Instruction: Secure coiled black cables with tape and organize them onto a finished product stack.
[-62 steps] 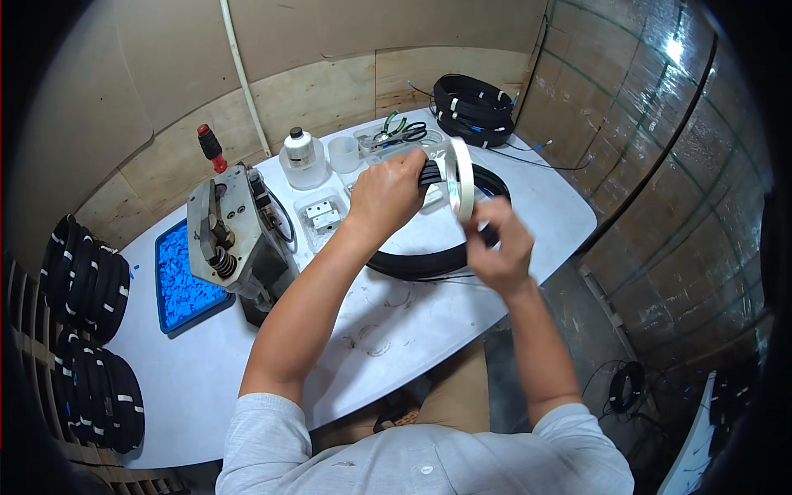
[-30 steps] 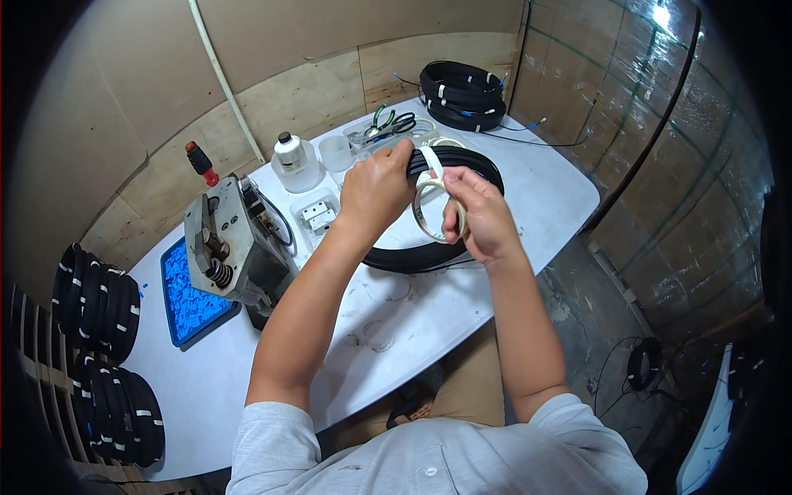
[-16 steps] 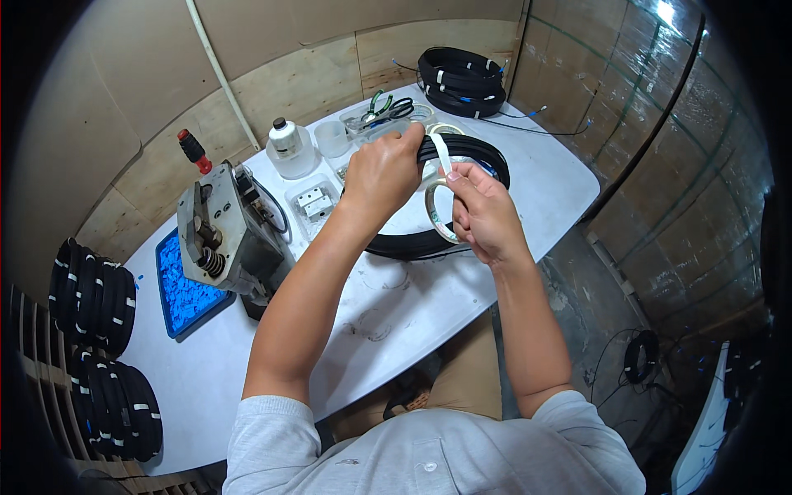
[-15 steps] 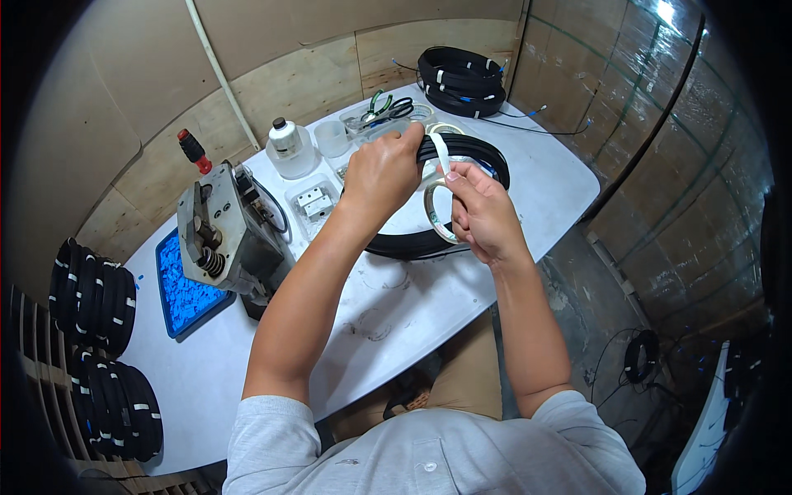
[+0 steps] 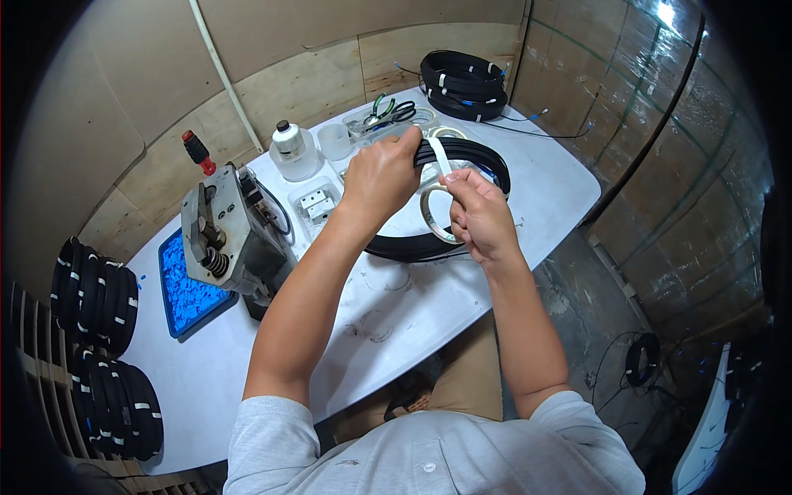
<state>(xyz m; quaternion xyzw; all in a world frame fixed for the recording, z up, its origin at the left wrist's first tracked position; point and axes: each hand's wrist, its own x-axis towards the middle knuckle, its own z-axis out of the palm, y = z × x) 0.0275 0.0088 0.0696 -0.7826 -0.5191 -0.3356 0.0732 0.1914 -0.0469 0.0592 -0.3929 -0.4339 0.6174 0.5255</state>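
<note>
My left hand [image 5: 384,175] is closed around the far left part of a black cable coil [image 5: 474,151], which is tilted above the white table. A white strip of tape [image 5: 440,157] lies over the coil just beside that hand. My right hand [image 5: 481,216] pinches the strip's lower end between thumb and fingertips. Next to its curled fingers hangs a roll of tape [image 5: 432,216], inside the coil's ring; whether the fingers hook through the roll is hidden. The coil's left side is covered by my left hand and forearm.
At left stand a metal bench machine [image 5: 235,231] and a blue tray [image 5: 198,318] of small blue pieces. Behind are a white bottle [image 5: 288,140], a clear cup [image 5: 335,142], and scissors [image 5: 402,110]. Finished-looking black coils [image 5: 464,82] sit at the back right; more coils [image 5: 95,297] lie far left.
Both hands keep nearly the same place on the coil and tape. The right hand has shifted slightly left and down, and the tape roll has turned a little. The view has moved slightly.
</note>
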